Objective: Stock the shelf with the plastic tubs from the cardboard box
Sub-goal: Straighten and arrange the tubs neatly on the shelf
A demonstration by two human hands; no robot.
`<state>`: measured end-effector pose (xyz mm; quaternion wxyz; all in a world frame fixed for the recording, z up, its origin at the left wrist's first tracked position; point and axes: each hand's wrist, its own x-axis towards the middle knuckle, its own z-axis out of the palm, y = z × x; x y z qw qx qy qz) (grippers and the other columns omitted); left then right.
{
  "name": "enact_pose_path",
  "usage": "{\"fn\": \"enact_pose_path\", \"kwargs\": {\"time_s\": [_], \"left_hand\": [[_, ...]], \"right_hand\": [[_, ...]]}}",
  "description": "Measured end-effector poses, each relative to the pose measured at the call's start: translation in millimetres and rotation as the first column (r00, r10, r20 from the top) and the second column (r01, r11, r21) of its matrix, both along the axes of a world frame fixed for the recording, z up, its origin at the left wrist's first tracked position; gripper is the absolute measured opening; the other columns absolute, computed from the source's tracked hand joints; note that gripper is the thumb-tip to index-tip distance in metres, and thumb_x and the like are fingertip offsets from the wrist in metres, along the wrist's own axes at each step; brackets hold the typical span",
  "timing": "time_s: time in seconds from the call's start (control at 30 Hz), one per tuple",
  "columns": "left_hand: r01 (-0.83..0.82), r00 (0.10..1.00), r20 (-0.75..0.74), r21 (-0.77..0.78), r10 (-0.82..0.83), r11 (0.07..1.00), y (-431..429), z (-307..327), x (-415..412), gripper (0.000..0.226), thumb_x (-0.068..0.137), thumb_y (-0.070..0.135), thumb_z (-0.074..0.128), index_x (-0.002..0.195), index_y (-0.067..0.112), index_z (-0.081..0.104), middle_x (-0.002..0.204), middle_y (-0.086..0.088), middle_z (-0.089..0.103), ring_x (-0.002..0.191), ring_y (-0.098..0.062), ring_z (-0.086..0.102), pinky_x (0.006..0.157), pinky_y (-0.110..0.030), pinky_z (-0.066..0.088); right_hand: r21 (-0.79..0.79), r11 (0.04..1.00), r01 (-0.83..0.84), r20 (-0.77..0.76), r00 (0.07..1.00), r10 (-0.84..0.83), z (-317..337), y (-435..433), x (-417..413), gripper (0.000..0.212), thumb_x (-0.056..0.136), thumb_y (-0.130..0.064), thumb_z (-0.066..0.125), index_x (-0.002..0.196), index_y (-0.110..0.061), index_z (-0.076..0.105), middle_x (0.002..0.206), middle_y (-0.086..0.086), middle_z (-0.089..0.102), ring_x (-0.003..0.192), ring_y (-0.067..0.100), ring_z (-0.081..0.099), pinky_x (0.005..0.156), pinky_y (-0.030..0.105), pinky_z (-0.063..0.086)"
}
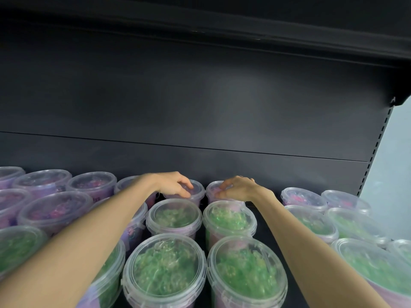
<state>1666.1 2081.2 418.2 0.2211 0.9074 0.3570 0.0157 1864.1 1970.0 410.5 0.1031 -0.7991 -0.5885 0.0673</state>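
Clear plastic tubs [174, 218] with snap-on lids stand upright in tight rows on the dark shelf [262, 210]: purple-filled ones along the back, green-filled ones up front, nearly touching each other.

Person, two arms in view: left forearm [89, 236] and right forearm [311, 247], both bare, no sleeve visible. Left hand [172, 184] ungloved. Right hand [236, 188] ungloved; small dark item at one finger, possibly a ring, too small to tell.

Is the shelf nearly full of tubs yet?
Mostly. Green tubs fill the front rows and pink tubs sit behind. Right now the left hand and right hand each rest on a back-row tub. A gap remains beside the right hand. The box is out of view, so I can't tell what's left.
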Motion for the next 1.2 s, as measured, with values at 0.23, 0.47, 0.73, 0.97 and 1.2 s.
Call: {"fn": "enact_pose_path", "kwargs": {"time_s": [0.23,0.47,0.73,0.97,1.2], "left_hand": [[-0.006,0.999,0.040,0.025,0.005,1.000,2.9,-2.1,-2.0,0.040,0.087,0.040,0.061,0.126,0.030,0.056,0.138,0.006,0.047,0.124,-0.013,0.044,0.097,-0.024,0.033],[0.011,0.995,0.102,0.042,-0.016,0.999,9.9,-6.8,-1.1,0.037,0.084,0.042,0.065,0.118,0.027,0.061,0.132,0.006,0.052,0.123,-0.013,0.045,0.097,-0.025,0.033],[0.005,0.996,0.085,0.090,-0.013,0.996,11.0,-9.5,-1.1,0.040,0.082,0.048,0.065,0.117,0.030,0.061,0.133,0.006,0.052,0.122,-0.016,0.046,0.100,-0.031,0.037],[0.009,0.996,0.083,0.095,-0.017,0.995,12.5,-12.1,-1.3,0.041,0.082,0.050,0.063,0.118,0.032,0.060,0.134,0.006,0.051,0.122,-0.015,0.047,0.102,-0.032,0.036],[0.000,0.996,0.093,0.062,-0.006,0.998,11.1,-12.9,-2.0,0.041,0.083,0.049,0.063,0.120,0.032,0.059,0.136,0.005,0.050,0.124,-0.016,0.045,0.102,-0.031,0.035]], "right_hand": [[-0.003,0.999,0.045,-0.010,0.999,-0.045,3.9,13.3,7.3,0.061,0.078,-0.072,0.037,0.107,-0.027,0.066,0.111,-0.001,0.060,0.113,0.025,0.044,0.099,0.038,0.028],[-0.067,0.987,0.147,0.053,0.988,-0.144,-4.3,28.1,2.7,0.074,0.061,-0.078,0.044,0.103,-0.021,0.064,0.104,0.003,0.058,0.110,0.034,0.048,0.089,0.040,0.043],[-0.077,0.981,0.175,0.069,0.983,-0.170,-4.1,27.8,0.1,0.082,0.063,-0.081,0.043,0.107,-0.016,0.062,0.117,0.008,0.057,0.117,0.037,0.046,0.095,0.044,0.043],[-0.098,0.977,0.189,0.129,0.976,-0.175,3.8,22.5,3.9,0.082,0.054,-0.086,0.049,0.102,-0.022,0.063,0.110,0.004,0.060,0.096,0.028,0.054,0.073,0.032,0.045],[-0.051,0.982,0.179,-0.034,0.983,-0.181,-4.8,19.3,0.2,0.076,0.042,-0.085,0.057,0.086,-0.023,0.059,0.096,0.001,0.061,0.088,0.023,0.059,0.070,0.031,0.051]]}}
